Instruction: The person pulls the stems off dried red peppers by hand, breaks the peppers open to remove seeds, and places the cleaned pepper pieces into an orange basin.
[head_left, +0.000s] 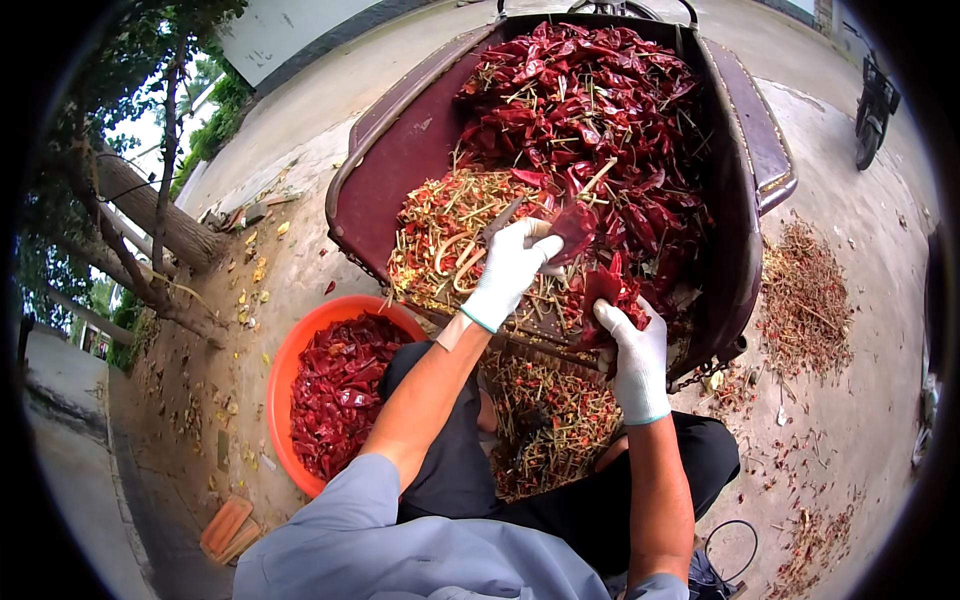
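A white knit glove covers my left hand (517, 259), whose thumb and fingers pinch a dark red dried chili (574, 225) with a pale stem. Lower and to the right, my gloved right hand (639, 360) grips several dried chili pods (606, 296). Scissors with tan loop handles (466, 271) lie on stem-and-seed scraps (442, 206) beside my left hand; part of them is hidden behind it. Both hands are over the near edge of a maroon cart bed (397, 161). A large heap of whole dried chilies (585, 97) fills its far and right side.
An orange basin (281, 420) of red chili pieces stands left of my legs. Stem scraps (555, 442) lie between my legs, and another pile (806, 300) lies right of the cart. Bricks (227, 525), a tree trunk (157, 202) and a parked two-wheeler (874, 109) are farther out.
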